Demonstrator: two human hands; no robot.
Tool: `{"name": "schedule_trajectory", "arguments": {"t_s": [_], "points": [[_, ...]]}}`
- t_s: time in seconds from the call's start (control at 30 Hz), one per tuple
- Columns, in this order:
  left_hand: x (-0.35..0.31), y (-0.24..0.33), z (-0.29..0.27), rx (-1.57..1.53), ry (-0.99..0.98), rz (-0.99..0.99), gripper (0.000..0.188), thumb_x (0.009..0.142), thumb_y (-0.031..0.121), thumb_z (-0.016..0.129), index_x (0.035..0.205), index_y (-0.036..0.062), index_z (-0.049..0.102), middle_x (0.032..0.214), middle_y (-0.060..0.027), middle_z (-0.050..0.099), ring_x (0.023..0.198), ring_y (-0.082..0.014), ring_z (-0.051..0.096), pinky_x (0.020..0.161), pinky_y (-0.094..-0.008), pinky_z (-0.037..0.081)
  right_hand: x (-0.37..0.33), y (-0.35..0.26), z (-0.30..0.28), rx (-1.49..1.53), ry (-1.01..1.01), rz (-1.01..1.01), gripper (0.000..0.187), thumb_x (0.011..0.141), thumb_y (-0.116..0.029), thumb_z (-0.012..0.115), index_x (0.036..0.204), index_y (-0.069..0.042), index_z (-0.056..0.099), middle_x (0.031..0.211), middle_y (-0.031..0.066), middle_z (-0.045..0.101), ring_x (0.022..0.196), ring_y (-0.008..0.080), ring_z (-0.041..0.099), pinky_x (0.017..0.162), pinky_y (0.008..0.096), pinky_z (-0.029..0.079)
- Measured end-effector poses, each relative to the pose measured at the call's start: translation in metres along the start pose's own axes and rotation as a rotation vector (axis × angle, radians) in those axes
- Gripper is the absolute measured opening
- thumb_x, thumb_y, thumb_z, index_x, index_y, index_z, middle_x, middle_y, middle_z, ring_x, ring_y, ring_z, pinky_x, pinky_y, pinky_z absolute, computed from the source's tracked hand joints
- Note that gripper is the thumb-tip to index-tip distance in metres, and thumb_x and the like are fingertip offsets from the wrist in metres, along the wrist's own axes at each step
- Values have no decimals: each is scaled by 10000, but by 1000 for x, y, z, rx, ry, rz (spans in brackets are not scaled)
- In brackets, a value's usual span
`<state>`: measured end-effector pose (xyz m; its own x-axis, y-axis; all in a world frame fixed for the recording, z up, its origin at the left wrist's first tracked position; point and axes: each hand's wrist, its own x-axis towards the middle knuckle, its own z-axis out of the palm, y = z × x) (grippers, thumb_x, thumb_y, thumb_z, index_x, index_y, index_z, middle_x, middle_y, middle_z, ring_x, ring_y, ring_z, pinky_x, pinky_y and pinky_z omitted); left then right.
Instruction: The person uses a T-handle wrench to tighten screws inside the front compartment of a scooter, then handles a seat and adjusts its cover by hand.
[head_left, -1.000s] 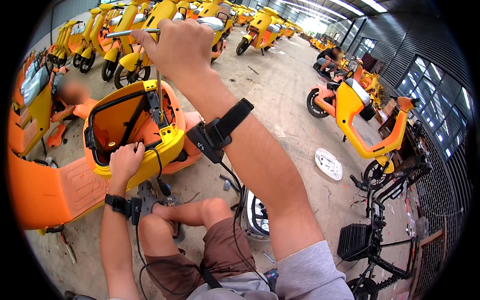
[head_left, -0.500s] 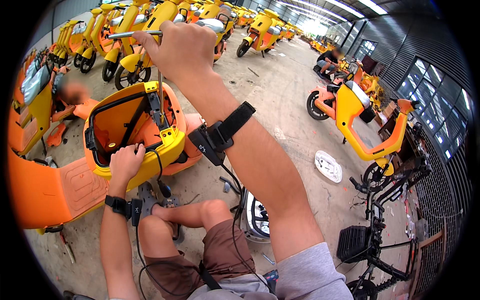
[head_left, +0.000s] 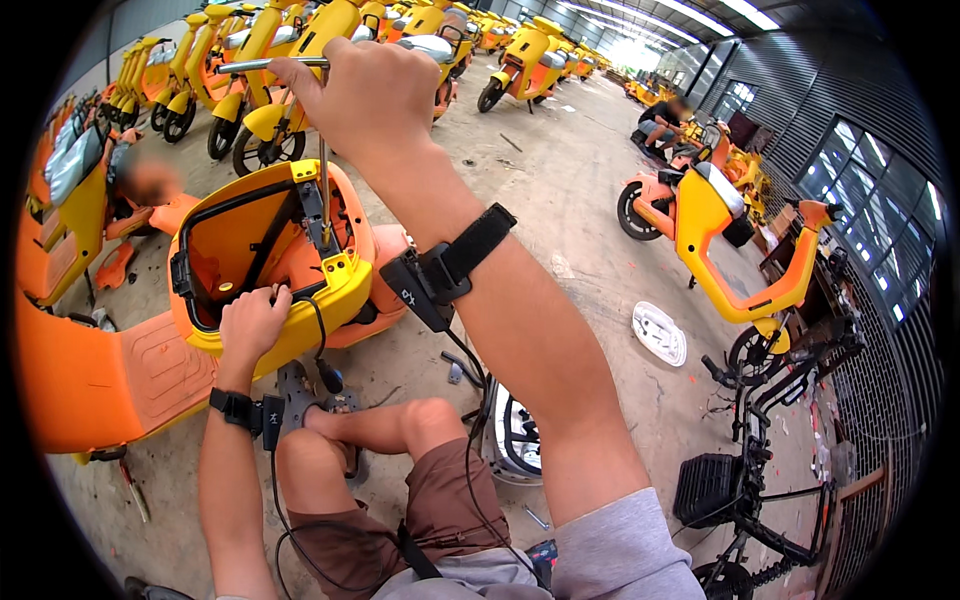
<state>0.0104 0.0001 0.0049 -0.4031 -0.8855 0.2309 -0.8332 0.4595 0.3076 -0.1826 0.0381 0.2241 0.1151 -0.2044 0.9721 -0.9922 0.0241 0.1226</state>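
Little has changed over the last second: my right grip (head_left: 375, 95), closed around the T-handle tool (head_left: 270, 65), has drifted slightly to the right, its crossbar going along, while the yellow scooter body (head_left: 300, 328) stays almost exactly where it was. I take that to mean the work is holding at the same spot, with no part visibly loosened or lifted away. The tool's long shaft runs down to the far-right side of the body's open compartment; what its tip meets is too small for me to tell. My left grip (head_left: 255, 325) hasn't moved, fingers curled at the near rim, though I can't tell whether they pinch the edge or something small. A cable with a black plug (head_left: 330, 378) hangs down the outside, and an orange footboard (head_left: 165, 370) stretches off to the left. Beneath it all is a dusty concrete floor (head_left: 560, 220) with scattered scraps and a white oval shell (head_left: 659, 333) lying to my right. Beyond that stand a yellow-and-orange scooter (head_left: 705, 235) and, closer to me, a stripped black frame (head_left: 760, 470). Scooters line the far left of this long hall, a co-worker (head_left: 655, 128) crouches farther back, and a large window (head_left: 880, 220) breaks the dark ribbed wall (head_left: 800, 85).
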Motion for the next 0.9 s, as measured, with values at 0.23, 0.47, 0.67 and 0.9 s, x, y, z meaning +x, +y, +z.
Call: {"name": "schedule_trajectory", "arguments": {"t_s": [0.23, 0.47, 0.67, 0.9], "points": [[-2, 1, -1, 11, 5, 4, 503, 985, 436, 444, 953, 54, 769, 886, -222, 729, 853, -393, 701, 789, -504, 531, 0, -2, -9, 66, -164, 42, 615, 896, -662, 615, 694, -87, 691, 579, 65, 630, 593, 254, 638, 658, 417, 431], [-1, 1, -2, 9, 7, 8, 499, 984, 435, 443, 973, 61, 774, 885, -216, 731, 852, -392, 704, 788, -501, 530, 0, -1, -7, 71, -140, 37, 613, 895, -655, 621, 688, -83, 688, 589, 73, 640, 605, 265, 642, 681, 425, 430], [-2, 0, -2, 7, 9, -6, 494, 976, 437, 450, 969, 61, 771, 889, -218, 729, 854, -398, 701, 797, -507, 528, -2, 0, -4, 75, -81, 24, 587, 914, -621, 619, 692, -84, 698, 592, 75, 644, 594, 270, 644, 657, 429, 432], [-1, -2, 3, -12, 18, 15, 500, 970, 437, 450, 934, 48, 762, 870, -223, 725, 849, -402, 697, 782, -508, 526, 4, 11, -13, -90, -261, 162, 557, 975, -562, 516, 812, -79, 738, 616, 116, 662, 600, 309, 683, 593, 435, 508]]}}
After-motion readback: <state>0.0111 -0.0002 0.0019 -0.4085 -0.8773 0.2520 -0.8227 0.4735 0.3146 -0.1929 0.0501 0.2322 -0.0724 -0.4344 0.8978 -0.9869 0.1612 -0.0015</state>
